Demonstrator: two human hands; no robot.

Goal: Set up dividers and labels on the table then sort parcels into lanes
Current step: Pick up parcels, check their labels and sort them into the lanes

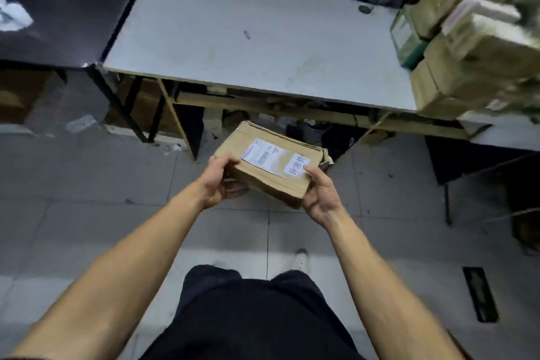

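Observation:
I hold a brown cardboard parcel (271, 166) in front of me, above the floor and short of the grey table (233, 47). A white shipping label (263, 156) and a white handwritten sticker (298, 168) lie on its top face. My left hand (217, 181) grips the parcel's near left corner, thumb on top and fingers underneath. My right hand (320, 194) grips the near right corner, with the thumb on the handwritten sticker. The tabletop bears only a small dark mark (247, 34) in the middle.
A stack of tan wrapped parcels (473, 47) crowds the table's right end, with a green box (409, 38) among them. A black table (58, 9) adjoins on the left. Boxes and clutter sit under the tables. A floor grate (479, 294) lies at lower right.

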